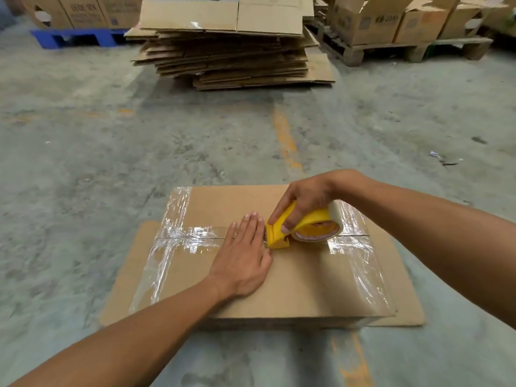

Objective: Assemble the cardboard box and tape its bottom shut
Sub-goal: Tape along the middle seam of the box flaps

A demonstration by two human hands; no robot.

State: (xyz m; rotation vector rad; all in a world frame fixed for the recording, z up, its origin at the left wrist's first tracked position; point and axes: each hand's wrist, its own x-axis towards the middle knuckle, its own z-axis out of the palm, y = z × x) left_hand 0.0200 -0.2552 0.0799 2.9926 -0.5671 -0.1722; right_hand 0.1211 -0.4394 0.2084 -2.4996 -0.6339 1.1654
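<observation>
A brown cardboard box (307, 280) lies bottom-up on the concrete floor, its flaps folded flat. Clear tape (195, 233) runs along the centre seam from the left edge to the middle, and wider strips cross both ends. My left hand (245, 252) lies flat, fingers together, pressing on the seam just left of centre. My right hand (304, 199) grips a yellow tape dispenser (290, 227) with a roll of clear tape; its front edge rests on the seam right by my left fingertips. The seam right of the dispenser is untaped.
The box's lower flaps (402, 277) spread out on the floor around it. A tall stack of flattened cartons (231, 51) stands ahead. Boxes sit on a blue pallet (78, 37) at far left and on a wooden pallet (405, 48) at far right.
</observation>
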